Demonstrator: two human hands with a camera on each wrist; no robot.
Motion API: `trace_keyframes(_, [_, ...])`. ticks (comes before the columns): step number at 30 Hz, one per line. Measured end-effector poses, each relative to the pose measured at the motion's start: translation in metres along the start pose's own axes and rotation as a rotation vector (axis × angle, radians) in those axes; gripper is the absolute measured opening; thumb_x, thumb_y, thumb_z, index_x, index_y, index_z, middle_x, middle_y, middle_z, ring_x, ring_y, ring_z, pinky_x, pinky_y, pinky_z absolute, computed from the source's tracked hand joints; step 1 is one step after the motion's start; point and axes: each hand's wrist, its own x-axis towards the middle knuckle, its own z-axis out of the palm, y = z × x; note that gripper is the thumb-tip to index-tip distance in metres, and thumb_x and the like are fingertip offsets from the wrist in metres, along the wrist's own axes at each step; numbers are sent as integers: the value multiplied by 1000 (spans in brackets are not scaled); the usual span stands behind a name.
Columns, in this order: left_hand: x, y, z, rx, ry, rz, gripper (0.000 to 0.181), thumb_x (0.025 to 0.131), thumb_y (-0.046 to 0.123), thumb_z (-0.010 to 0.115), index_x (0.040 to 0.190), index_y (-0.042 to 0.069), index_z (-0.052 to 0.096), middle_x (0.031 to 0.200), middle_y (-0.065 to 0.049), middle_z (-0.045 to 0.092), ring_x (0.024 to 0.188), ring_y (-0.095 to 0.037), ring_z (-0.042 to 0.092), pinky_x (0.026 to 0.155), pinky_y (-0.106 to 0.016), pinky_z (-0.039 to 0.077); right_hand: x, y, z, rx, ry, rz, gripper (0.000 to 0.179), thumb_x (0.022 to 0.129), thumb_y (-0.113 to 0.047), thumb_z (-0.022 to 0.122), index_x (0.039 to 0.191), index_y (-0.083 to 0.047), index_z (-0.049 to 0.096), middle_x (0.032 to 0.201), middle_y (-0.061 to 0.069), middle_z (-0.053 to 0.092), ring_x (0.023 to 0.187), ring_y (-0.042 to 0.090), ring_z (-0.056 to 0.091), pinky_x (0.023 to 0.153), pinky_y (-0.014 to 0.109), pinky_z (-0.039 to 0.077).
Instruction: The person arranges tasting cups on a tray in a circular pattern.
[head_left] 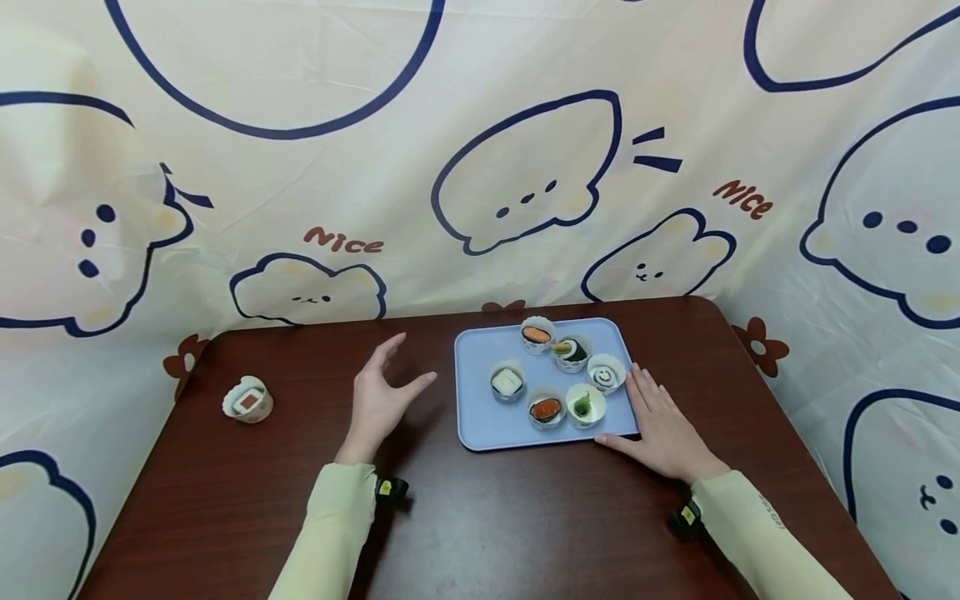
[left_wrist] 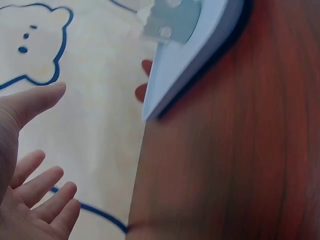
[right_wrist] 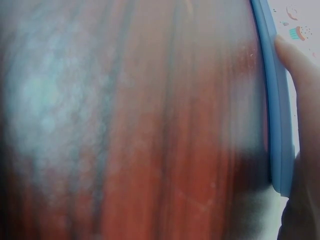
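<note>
My left hand (head_left: 378, 406) hovers left of a light blue tray (head_left: 477, 425), thumb and fingers spread apart with nothing between them. In the left wrist view its thumb (left_wrist: 35, 102) is stretched out, clear of the tray's corner. My right hand (head_left: 663, 425) rests at the tray's near right corner. Its fingers lie straight along the right edge, and the thumb (right_wrist: 295, 57) touches the front rim. Several small paper cups stand on the tray, holding pieces that look like sushi, among them an orange-topped piece (head_left: 545, 409) and a white block (head_left: 506, 382).
Apart from the tray, another paper cup (head_left: 248, 400) with a white and brown piece stands at the table's left. The dark brown table (head_left: 480, 517) meets a cream cloth (head_left: 420, 283) with cartoon outlines at the back and sides.
</note>
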Motion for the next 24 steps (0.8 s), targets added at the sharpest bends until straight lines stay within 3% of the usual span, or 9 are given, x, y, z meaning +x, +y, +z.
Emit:
trace_keyframes(7, [-1, -11, -30, 14, 73, -31, 78, 84, 31, 87, 150, 14, 50, 151, -6, 50, 139, -31, 43, 111, -57, 37, 0, 1, 1, 5, 0, 0, 120, 84, -81, 55, 163, -2, 9, 169, 18, 3, 154, 35, 3, 121, 56, 9])
trace_keyframes(15, [-5, -25, -65, 106, 168, -97, 78, 86, 35, 85, 152, 17, 48, 153, -6, 48, 140, -32, 41, 111, -57, 36, 0, 0, 2, 14, 13, -7, 120, 85, -79, 57, 162, -1, 11, 168, 20, 4, 153, 37, 5, 120, 57, 11])
trace_keyframes(24, [-9, -29, -100, 150, 249, -147, 80, 87, 35, 83, 155, 19, 44, 156, -5, 43, 143, -28, 37, 114, -57, 31, -1, 0, 1, 1, 5, -5, 120, 85, -81, 54, 162, -2, 7, 168, 20, 4, 153, 37, 4, 121, 56, 9])
